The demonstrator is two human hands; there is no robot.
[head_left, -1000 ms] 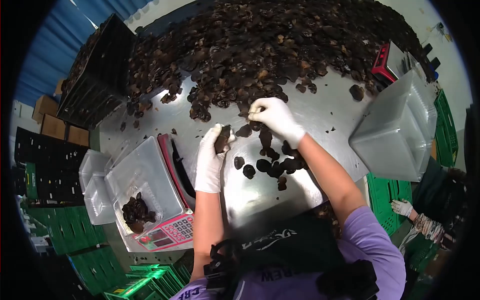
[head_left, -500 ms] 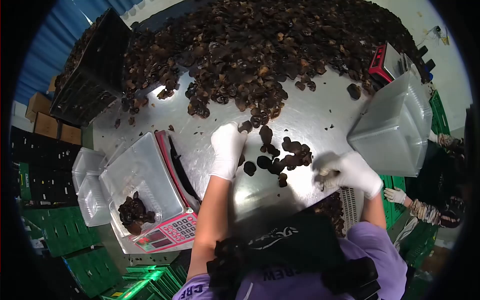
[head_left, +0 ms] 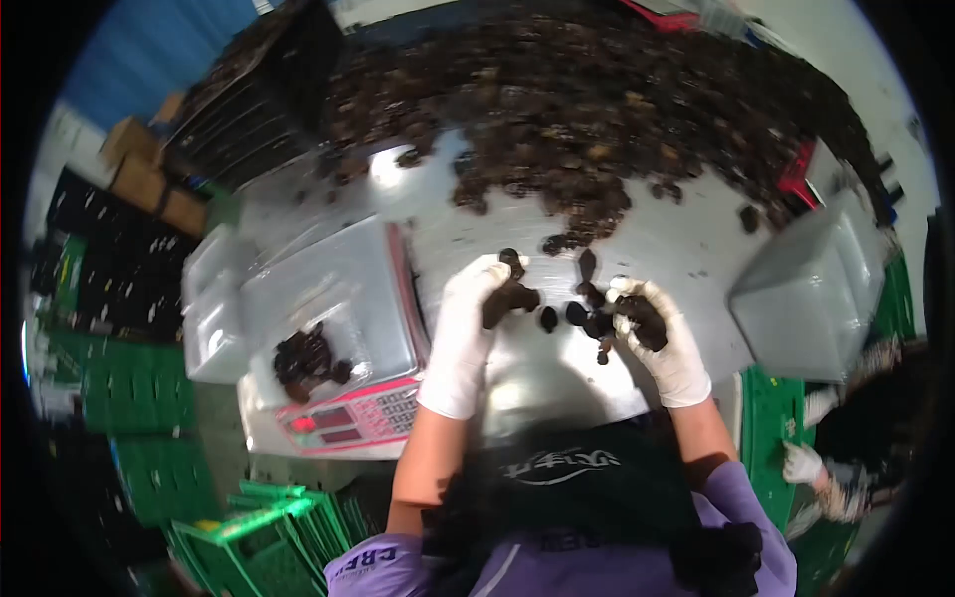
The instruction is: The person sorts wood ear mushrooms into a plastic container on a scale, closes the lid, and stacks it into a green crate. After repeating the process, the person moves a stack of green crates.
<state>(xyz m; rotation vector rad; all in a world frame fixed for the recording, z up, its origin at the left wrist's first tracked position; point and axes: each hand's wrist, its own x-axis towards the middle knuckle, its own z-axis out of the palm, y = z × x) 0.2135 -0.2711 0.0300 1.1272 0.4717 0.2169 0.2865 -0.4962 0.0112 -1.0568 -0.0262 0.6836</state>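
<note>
My left hand (head_left: 466, 323), in a white glove, is closed around dark wood ear mushrooms (head_left: 510, 301) over the metal table (head_left: 527, 383). Opposite it, my gloved right hand (head_left: 668, 350) grips another dark mushroom (head_left: 647, 324), its fingers curled. Several loose mushroom pieces (head_left: 597, 323) lie between the two hands. To the left, a clear plastic box (head_left: 333, 343) with a clump of mushrooms (head_left: 303, 360) in it rests on a pink-edged weighing scale (head_left: 363, 420).
A large mushroom heap (head_left: 557, 109) spreads across the back. Stacked clear boxes (head_left: 811, 289) stand at right, with a black crate (head_left: 249, 119) at back left. Green crates (head_left: 139, 388) fill the left side. Another person's gloved hand (head_left: 801, 464) shows at far right.
My right hand has come inward to the loose pieces and now holds a mushroom. My left hand now has mushrooms in its fingers. The whole view has shifted and blurred.
</note>
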